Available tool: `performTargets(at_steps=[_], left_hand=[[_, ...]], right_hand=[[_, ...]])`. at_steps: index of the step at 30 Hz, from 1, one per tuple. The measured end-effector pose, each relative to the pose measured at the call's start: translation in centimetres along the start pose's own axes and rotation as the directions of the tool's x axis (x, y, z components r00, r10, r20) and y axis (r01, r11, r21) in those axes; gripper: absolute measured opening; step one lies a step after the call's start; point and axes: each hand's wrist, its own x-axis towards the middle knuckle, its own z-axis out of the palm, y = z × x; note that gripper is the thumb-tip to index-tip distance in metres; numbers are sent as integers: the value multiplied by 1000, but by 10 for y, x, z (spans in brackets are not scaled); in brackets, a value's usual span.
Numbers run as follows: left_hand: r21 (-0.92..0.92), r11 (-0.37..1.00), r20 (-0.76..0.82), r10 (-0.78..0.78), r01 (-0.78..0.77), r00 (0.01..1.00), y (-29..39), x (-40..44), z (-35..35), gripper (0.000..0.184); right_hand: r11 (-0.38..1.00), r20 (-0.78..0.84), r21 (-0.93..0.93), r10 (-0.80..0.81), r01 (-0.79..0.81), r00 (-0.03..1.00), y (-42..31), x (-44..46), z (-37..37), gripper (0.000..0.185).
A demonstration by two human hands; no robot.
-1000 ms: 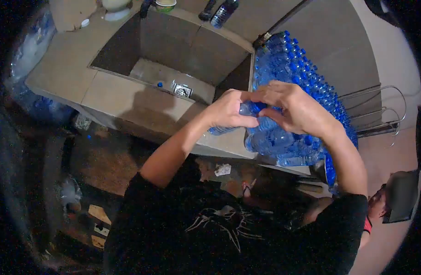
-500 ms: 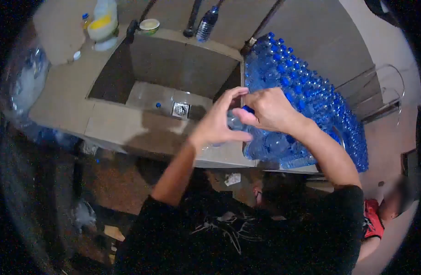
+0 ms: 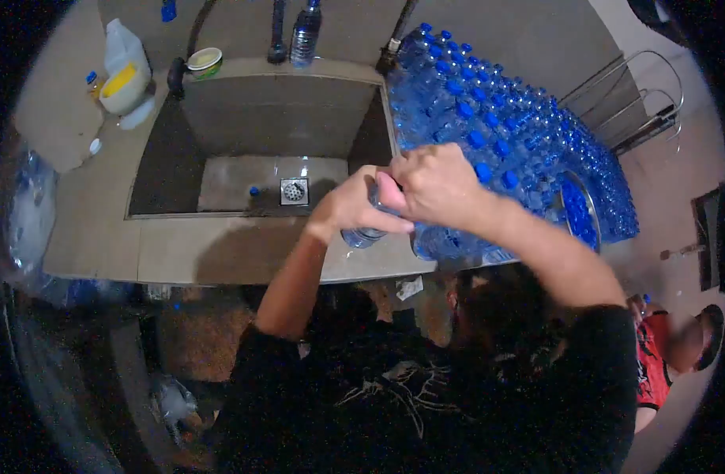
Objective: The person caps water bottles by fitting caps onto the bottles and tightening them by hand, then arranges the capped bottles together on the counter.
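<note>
My left hand [image 3: 353, 204] is wrapped round the upper part of a clear bottle [image 3: 362, 236] at the counter's front edge, right of the sink. My right hand [image 3: 435, 183] is closed over the top of that same bottle, its fingers hiding the mouth; a cap under them cannot be made out. Just beyond my right hand, many filled bottles with blue caps [image 3: 477, 140] stand packed together on the counter. A bowl of loose blue caps [image 3: 577, 212] sits at the right among them, partly behind my right forearm.
A tiled sink [image 3: 276, 126] holds a drain [image 3: 294, 191] and a loose blue cap [image 3: 254, 191]. Behind it stand a bottle [image 3: 306, 35] and a small tub [image 3: 204, 62]. A white bowl [image 3: 125, 88] is at the left. A person in red [image 3: 651, 359] is at the lower right.
The view has shifted, bringing more of the counter and the bowl of caps into sight. Both hands stay at the bottle; the right hand has turned and closed over its top.
</note>
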Motion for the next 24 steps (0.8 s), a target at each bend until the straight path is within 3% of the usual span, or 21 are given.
performTargets(at_steps=[1,2,3,5,6,8,9,10,13,15,17,20,24], left_hand=[[97,992,-30,-73,76,997,-2,-6,5,63],[269,963,-484,127,10,866,-3,-6,42,55],[443,895,-776,360,42,518,-6,-5,82,47],[368,930,-843,328,14,426,-7,-2,98,46],[348,937,-857,321,-7,403,-5,0,106,46],[437,899,-794,402,-31,455,3,-2,95,48],[425,904,-696,357,-44,622,-2,-5,85,49],[410,911,-579,302,-49,757,-6,-3,67,50],[210,973,-240,149,-99,959,0,-13,25,48],[-103,995,46,-8,13,999,15,-16,5,43],[-85,996,11,5,-4,1000,22,-21,5,39],[-19,1000,-63,-5,4,998,4,-22,10,45],[37,997,-346,73,-65,936,0,-25,38,41]], right_hand=[[993,19,-22,120,-120,993,-10,-3,3,41],[953,-26,-125,274,-275,961,-20,-6,7,43],[941,-22,-126,314,-314,949,-27,-4,8,43],[897,-2,-143,422,-418,907,-39,-10,0,43],[916,19,-140,383,-377,924,-33,-11,-4,44],[939,119,-156,325,-306,938,-26,-10,-12,46],[951,167,-157,290,-265,942,-23,-7,-16,47],[976,82,-182,135,-119,987,-8,-8,-8,48],[945,-10,-47,-326,325,945,18,-4,-4,48],[902,29,12,-431,431,902,26,2,-2,44],[863,111,4,-502,505,858,25,11,1,43],[918,58,77,-393,388,918,22,8,13,40],[982,31,48,-185,184,982,6,-8,12,36]])
